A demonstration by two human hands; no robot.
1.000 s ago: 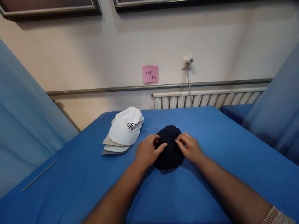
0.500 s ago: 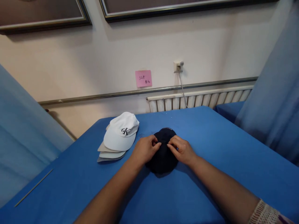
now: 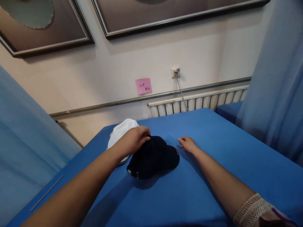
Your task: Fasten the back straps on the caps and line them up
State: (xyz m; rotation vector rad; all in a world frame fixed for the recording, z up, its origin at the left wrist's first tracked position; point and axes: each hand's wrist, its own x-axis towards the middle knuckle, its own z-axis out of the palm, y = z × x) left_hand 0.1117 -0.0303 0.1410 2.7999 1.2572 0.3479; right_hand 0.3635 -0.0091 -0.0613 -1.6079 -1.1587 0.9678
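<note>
Left hand: the left hand is nearly closed, thumb and fingertips pinching cloth at the upper left of the dark cap's crown; this looks like a light grip, taken on soft fabric that gathers easily.
Dark cap: the dark cap is in the middle of the blue-covered table, crown up, brim to the right, back strap to the near left. Held from above, its crown probably keeps its rounded form; whether its lower edge touches the cover, I cannot tell.
Right hand: the right hand, half open with fingers loosely curled, has hold of nothing that shows; it is just right of the brim, apart from it.
White cap: behind the left hand, the white cap is partly hidden. Edges showing beneath suggest stacking, likely to save room.
Crown hollow: the dark cap's opening is turned away, so its inside cannot be seen.
Stick: a thin stick is at the left edge, well apart from the caps.
Wall: on the far side, a pink note is above the pipe; the socket holds a plug, its cord hanging towards the radiator.
</note>
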